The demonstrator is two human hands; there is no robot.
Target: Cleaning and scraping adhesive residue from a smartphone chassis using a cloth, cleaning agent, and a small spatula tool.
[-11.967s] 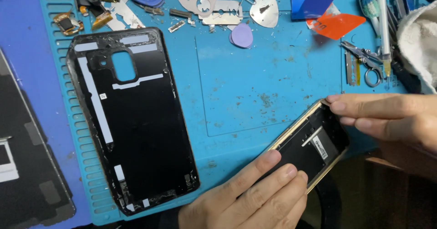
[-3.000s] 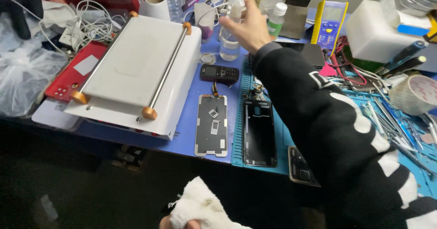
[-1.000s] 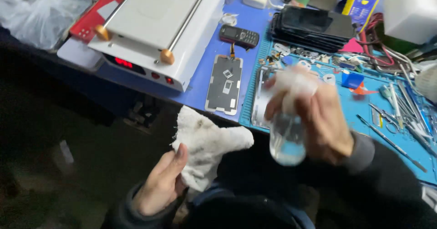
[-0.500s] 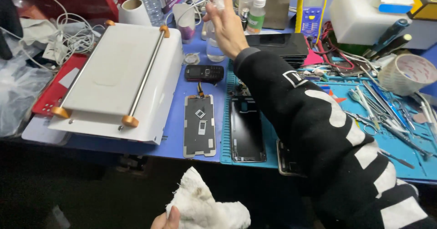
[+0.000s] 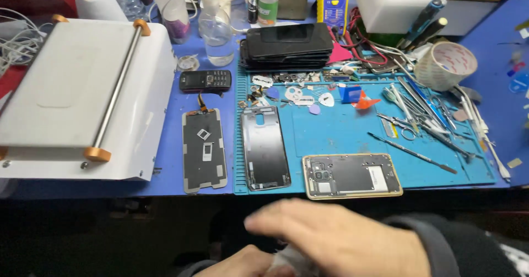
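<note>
Pinching white cloth low at the frame's bottom edge, between both hands | right hand blurred, fingers loosely spread over it | left hand beneath, grip unclear | gold phone frame nearest, just beyond right hand, long axis left-right.

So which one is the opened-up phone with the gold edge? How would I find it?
Find the big blue work mat on the table. Along its front edge, nearest the hands, lies the phone frame. It lies sideways and has a gold rim, while the dark back cover to its left stands lengthwise and has no gold.
</note>
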